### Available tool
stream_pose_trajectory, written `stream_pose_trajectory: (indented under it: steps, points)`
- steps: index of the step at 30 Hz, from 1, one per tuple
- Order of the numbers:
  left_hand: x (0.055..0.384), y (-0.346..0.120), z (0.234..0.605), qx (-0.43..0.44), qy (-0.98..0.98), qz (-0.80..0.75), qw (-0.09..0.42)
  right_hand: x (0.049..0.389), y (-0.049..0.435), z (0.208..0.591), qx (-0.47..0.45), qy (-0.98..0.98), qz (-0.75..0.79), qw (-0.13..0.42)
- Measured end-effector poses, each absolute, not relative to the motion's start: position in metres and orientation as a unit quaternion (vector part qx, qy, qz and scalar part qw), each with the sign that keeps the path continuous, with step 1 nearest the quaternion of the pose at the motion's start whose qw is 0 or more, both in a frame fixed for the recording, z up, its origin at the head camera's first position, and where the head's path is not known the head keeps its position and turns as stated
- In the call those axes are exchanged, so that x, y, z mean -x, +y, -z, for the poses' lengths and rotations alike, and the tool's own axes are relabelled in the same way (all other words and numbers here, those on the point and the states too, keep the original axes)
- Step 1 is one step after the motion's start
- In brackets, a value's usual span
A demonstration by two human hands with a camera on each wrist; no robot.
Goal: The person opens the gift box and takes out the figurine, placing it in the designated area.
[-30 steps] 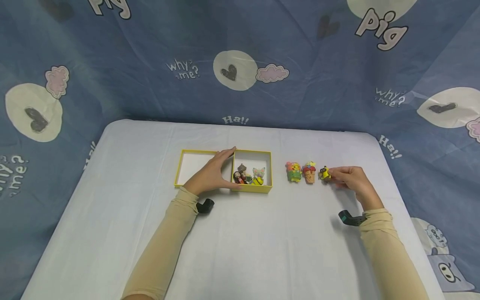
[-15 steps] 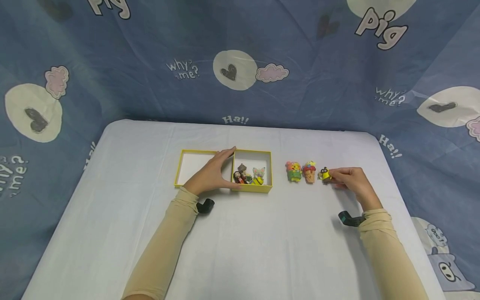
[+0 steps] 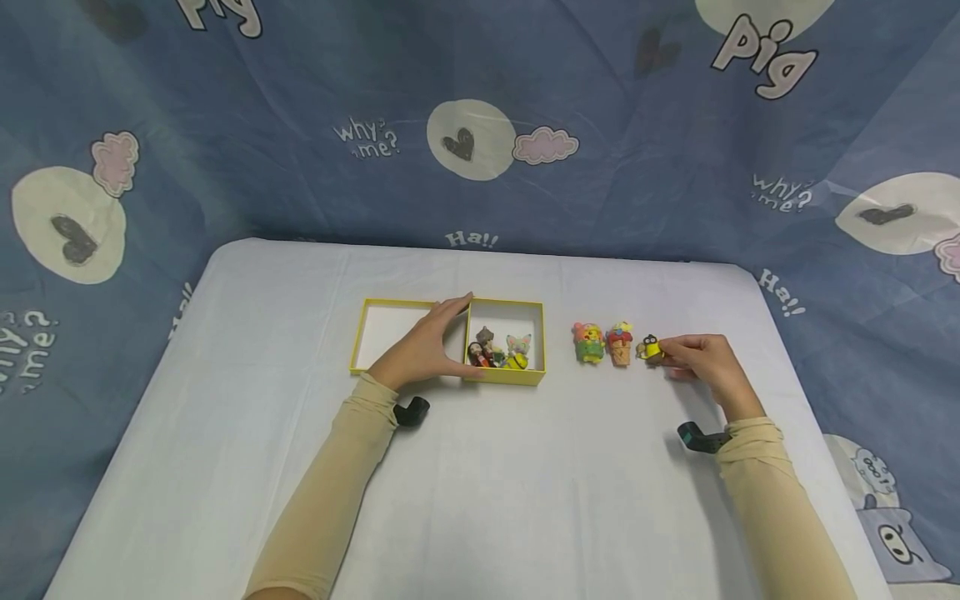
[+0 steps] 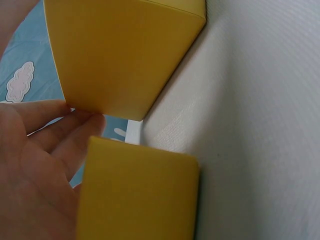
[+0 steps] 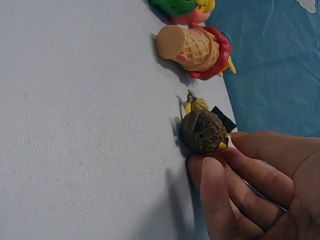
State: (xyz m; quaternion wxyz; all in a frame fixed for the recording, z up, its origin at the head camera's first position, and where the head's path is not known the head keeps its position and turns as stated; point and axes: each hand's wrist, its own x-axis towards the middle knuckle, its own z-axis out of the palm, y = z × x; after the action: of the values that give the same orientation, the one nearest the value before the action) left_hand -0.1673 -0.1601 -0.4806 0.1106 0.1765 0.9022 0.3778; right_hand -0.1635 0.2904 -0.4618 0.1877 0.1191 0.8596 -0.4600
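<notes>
My left hand spans the left side of a yellow box with white inside, thumb at its front and fingertips at its back corner, holding it. In the left wrist view the fingertips touch the yellow box. Several small figurines lie in the box, toward its front. My right hand pinches a small yellow-and-black figurine at its right side, low over or on the table. The right wrist view shows this figurine's brown, textured underside.
The yellow-rimmed lid lies left of the box, partly behind my left hand. Between box and right hand lie an ice-cream-cone figurine and a green-and-pink figurine. White cloth covers the table; a blue printed curtain hangs behind.
The yellow-and-black figurine has turned slightly between my right fingers, with little shift in place. My left hand and the box have not moved.
</notes>
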Motion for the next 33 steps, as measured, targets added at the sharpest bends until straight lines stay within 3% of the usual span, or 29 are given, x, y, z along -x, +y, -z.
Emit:
stream_pose_trajectory:
  steps: [11,33]
  points:
    - [0.167,-0.160,0.481,-0.180,0.901,-0.379,0.111,0.162,0.292,0.460,-0.132,0.860,0.459,0.182]
    - [0.167,-0.161,0.480,-0.179,0.902,-0.377,0.109,0.163,0.279,0.439,-0.114,0.888,0.429,0.117]
